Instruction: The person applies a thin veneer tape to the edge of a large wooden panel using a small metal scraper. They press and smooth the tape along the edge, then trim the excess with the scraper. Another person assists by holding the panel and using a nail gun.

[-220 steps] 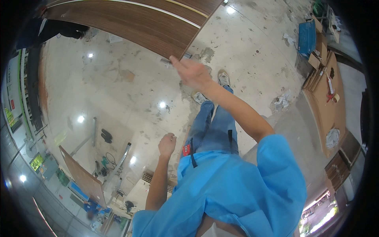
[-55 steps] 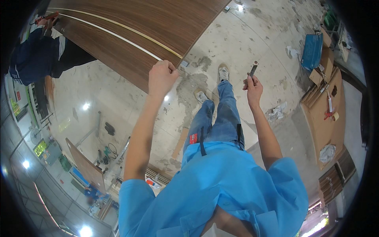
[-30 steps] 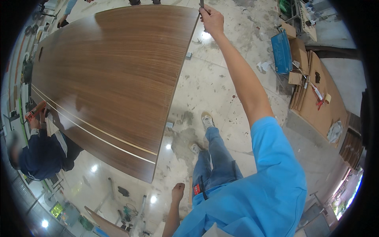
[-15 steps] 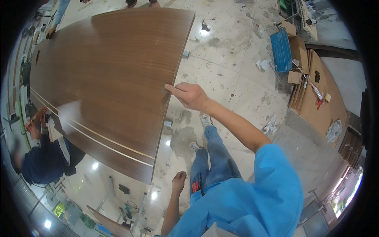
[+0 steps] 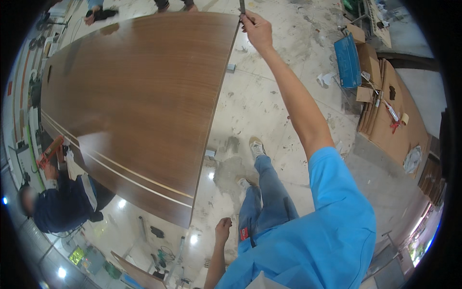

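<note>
A large brown wood-grain door panel with two pale inlaid strips lies flat in front of me, to the left. My right hand is stretched out to its far right corner. The fingers there are closed on a thin dark strip, which sticks up past the panel's edge; its far end is cut off by the frame. My left hand hangs low beside my leg, apart from the panel, its fingers curled in with nothing visible in them.
At the left, a person in dark clothes holds an orange-red caulking gun by the panel. Another person's hand is at the far left, beside a dark object. Cardboard sheets and a blue box stand at the right.
My right hand has moved from the panel's right edge to its far corner, where it now grips a dark strip. The far-left person's hand has left the panel. My left hand stays low.
</note>
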Demonstrator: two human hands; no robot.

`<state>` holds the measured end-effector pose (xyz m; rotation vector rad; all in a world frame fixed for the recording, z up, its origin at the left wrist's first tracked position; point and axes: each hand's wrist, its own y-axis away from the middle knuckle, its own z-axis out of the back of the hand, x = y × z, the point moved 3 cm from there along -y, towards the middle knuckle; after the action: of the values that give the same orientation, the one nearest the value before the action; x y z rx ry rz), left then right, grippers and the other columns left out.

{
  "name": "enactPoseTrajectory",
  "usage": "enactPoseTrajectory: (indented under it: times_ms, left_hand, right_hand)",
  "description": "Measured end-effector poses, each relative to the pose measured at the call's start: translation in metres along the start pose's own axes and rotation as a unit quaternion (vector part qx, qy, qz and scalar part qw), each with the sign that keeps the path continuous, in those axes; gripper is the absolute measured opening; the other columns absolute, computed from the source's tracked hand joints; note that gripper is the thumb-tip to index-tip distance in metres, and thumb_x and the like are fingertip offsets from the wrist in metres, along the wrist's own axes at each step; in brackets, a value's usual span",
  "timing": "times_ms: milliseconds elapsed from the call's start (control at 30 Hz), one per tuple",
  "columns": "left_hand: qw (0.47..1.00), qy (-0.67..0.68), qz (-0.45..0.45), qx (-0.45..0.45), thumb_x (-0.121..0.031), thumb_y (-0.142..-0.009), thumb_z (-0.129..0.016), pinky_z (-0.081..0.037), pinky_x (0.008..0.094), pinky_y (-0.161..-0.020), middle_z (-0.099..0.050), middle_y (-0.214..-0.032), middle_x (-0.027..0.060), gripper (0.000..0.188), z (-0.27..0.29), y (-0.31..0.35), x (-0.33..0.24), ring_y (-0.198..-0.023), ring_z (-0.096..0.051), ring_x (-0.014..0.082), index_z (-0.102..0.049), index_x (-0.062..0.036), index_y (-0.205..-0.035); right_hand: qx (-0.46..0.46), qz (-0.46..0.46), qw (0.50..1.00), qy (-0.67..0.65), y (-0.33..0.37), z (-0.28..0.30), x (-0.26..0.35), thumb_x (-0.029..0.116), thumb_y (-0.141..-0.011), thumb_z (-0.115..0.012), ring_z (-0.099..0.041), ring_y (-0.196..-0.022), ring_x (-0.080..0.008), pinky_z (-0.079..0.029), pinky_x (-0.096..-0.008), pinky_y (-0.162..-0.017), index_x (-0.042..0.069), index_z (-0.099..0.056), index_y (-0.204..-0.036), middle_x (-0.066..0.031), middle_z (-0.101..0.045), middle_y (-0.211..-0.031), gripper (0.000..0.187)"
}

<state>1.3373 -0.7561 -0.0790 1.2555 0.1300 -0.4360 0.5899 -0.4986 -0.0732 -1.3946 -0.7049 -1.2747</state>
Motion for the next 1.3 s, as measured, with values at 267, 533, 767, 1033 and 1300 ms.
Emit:
enactPoseTrajectory:
  times_ms: [267, 533, 767, 1033, 1300]
  left_hand:
    - [1.000, 0.009, -0.005, -0.023, -0.032, -0.103, -0.062, -0.055, 0.0322, -0.086, -0.076, -0.103, 0.0134, 0.039, 0.002, 0.002, 0.006, -0.094, -0.073, 0.0199, -0.070, 0.0014, -0.121]
    - [0.997, 0.010, -0.066, -0.024, -0.031, -0.103, -0.061, -0.055, 0.0347, -0.086, -0.076, -0.100, 0.0145, 0.036, 0.008, 0.021, 0.053, -0.092, -0.073, 0.0225, -0.070, 0.0000, -0.119]
    - [0.991, 0.075, -0.084, -0.076, -0.027, -0.103, -0.062, -0.055, 0.0336, -0.082, -0.075, -0.096, 0.0141, 0.032, 0.019, 0.052, 0.143, -0.089, -0.072, 0.0209, -0.071, 0.0010, -0.116]
    - [0.996, 0.069, 0.056, -0.028, -0.031, -0.104, -0.062, -0.054, 0.0303, -0.079, -0.076, -0.100, 0.0104, 0.037, -0.001, 0.097, 0.259, -0.089, -0.070, 0.0156, -0.069, 0.0009, -0.121]
    - [0.992, 0.098, -0.032, -0.068, -0.027, -0.104, -0.062, -0.054, 0.0297, -0.080, -0.075, -0.100, 0.0102, 0.034, 0.025, 0.098, 0.293, -0.090, -0.070, 0.0156, -0.069, 0.0024, -0.121]
  right_hand:
    - [0.068, 0.126, 0.977, 0.158, 0.106, 0.000, 0.049, 0.013, -0.097, -0.070, -0.060, -0.065, -0.0145, -0.051, -0.0279, -0.061, 0.010, -0.074, -0.128, -0.0051, -0.067, -0.079, 0.031]
    - [0.256, 0.221, 0.936, 0.099, 0.393, -0.010, 0.160, 0.007, -0.091, -0.068, -0.070, -0.082, -0.0238, -0.060, -0.0379, -0.067, 0.009, -0.063, -0.138, -0.0094, -0.073, -0.098, 0.047]
    - [0.193, 0.043, 0.962, 0.191, 0.326, -0.011, 0.151, 0.016, -0.101, -0.060, -0.069, -0.085, -0.0365, -0.054, -0.0500, -0.074, 0.009, -0.073, -0.115, -0.0153, -0.070, -0.093, 0.021]
    - [0.169, 0.135, 0.970, 0.107, 0.475, -0.027, 0.179, 0.002, -0.090, -0.067, -0.066, -0.074, -0.0297, -0.056, -0.0405, -0.068, 0.014, -0.070, -0.133, -0.0109, -0.068, -0.086, 0.045]
    - [0.135, 0.058, 0.986, 0.082, 0.468, -0.023, 0.197, 0.008, -0.097, -0.066, -0.064, -0.069, -0.0290, -0.053, -0.0378, -0.066, 0.016, -0.070, -0.133, -0.0123, -0.065, -0.083, 0.037]
